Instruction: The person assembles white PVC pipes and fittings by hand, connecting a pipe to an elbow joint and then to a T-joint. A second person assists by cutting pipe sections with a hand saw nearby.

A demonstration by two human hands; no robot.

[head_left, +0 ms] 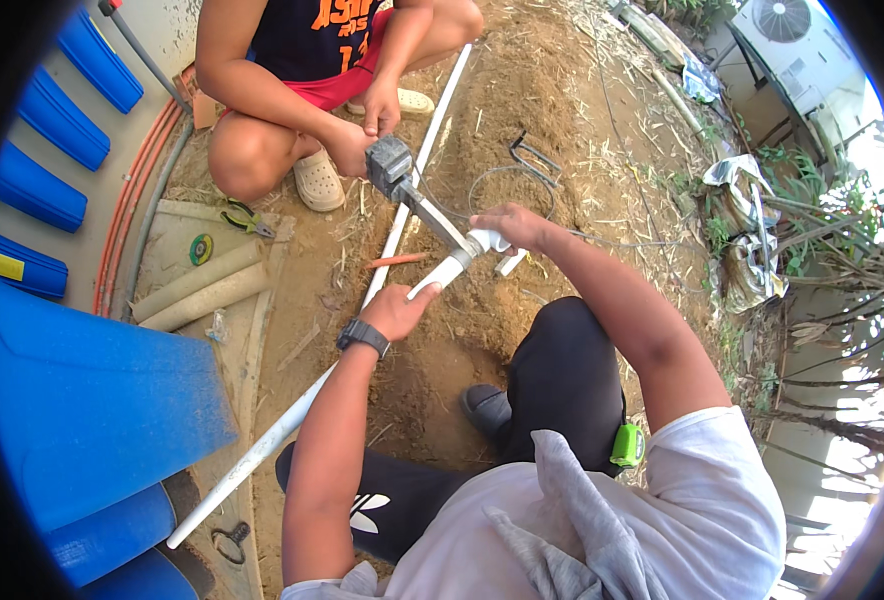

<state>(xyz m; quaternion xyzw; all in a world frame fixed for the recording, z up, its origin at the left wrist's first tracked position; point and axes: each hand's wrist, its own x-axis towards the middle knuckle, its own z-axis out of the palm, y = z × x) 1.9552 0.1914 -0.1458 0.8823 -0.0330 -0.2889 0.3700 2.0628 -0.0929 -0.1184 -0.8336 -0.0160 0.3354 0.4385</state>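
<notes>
My left hand [400, 311] is closed around a short white plastic pipe [446, 271]. At its far end, my right hand [515, 226] grips a white pipe fitting [489, 240]. A grey band circles the joint between them. Against that joint rests a tool [432, 212] with a straight metal bar and a dark grey block at its other end. Close behind the block are the hands [362, 137] of a person squatting across from me; their exact grip is hard to see. A long white pipe [262, 445] lies on the ground, passing beneath my left arm.
Blue plastic containers [102, 390] fill the left side. Pliers [247, 219], a tape roll [201, 249] and brown tubes [205, 287] lie on a board [175, 232]. Near my left hand is an orange stick [397, 260]. A black clamp-like tool [535, 158] and thin wire lie on soil beyond.
</notes>
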